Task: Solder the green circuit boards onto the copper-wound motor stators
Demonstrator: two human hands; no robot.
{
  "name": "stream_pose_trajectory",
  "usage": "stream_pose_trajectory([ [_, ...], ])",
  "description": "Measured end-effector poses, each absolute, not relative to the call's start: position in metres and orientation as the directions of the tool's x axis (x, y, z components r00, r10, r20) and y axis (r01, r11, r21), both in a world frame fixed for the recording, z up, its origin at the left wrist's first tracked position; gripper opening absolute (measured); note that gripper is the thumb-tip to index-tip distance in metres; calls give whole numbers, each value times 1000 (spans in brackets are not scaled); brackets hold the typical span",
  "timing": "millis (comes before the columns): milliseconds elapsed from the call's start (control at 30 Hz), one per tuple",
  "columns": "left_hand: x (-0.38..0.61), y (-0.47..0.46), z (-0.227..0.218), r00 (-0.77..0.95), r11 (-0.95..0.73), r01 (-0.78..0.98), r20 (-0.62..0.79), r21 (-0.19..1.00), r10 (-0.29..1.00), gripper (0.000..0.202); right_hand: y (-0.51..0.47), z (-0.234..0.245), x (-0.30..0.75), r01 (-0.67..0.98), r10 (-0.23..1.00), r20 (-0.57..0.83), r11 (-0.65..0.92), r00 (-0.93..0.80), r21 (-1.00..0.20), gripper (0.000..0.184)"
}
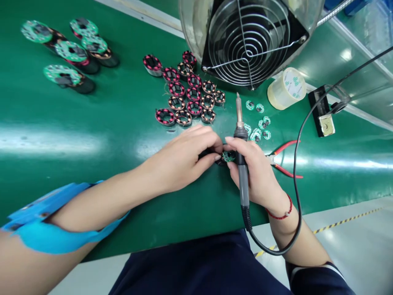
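Note:
A small motor stator with a round green circuit board (228, 156) on it sits between my two hands, close to the bench surface. My left hand (192, 157) pinches its left side with thumb and fingertips, partly hiding the dark body. My right hand (256, 170) is closed, with a soldering iron (243, 180) lodged in it, tip pointing away from me. Thumb and fingertips of that hand also touch the stator's right side. Just right of it lie red-handled pliers (285, 144) with spread handles, their jaws partly behind the hand.
Several wound stators (194, 94) stand grouped beyond my left hand. Loose round circuit boards (256, 134) lie beyond my right hand. Board-topped stators (63, 76) stand far left. A caged fan (250, 49), a tape roll (287, 89) and a black holder (319, 110) line the back. The iron's cable (297, 164) loops over my right forearm.

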State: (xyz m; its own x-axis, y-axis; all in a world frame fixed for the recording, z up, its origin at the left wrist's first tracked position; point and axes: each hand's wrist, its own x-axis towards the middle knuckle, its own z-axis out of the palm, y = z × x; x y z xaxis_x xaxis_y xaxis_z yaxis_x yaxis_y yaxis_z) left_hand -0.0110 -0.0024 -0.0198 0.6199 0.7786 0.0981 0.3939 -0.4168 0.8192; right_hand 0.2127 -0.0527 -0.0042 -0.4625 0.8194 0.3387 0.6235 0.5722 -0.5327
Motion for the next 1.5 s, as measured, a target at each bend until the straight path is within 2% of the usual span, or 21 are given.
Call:
stream_pose_trajectory([
  [333,-5,-2,-15,578,-376,338,125,863,806,17,-53,-14,209,568,835,371,549,-406,-614,56],
  [567,0,-1,-18,556,-352,346,112,869,824,18,-53,-14,201,589,795,538,585,-280,-558,48],
  [833,3,0,-15,521,-280,351,62,894,851,19,-54,-22,192,708,809,545,517,-221,-480,34],
  [1000,3,2,-14,512,-228,351,17,908,859,20,-55,-21,192,718,799,539,538,-266,-443,29],
  [1167,1,5,-11,523,-186,375,-42,908,851,19,-61,-5,198,639,823,500,542,-271,-546,36],
  [1333,-2,7,-9,562,-182,404,-86,896,823,19,-80,7,200,600,873,482,426,-77,-677,39],
  [1500,-3,7,-8,544,-204,443,-81,873,835,16,-97,-2,198,618,789,594,391,156,-682,33],
])
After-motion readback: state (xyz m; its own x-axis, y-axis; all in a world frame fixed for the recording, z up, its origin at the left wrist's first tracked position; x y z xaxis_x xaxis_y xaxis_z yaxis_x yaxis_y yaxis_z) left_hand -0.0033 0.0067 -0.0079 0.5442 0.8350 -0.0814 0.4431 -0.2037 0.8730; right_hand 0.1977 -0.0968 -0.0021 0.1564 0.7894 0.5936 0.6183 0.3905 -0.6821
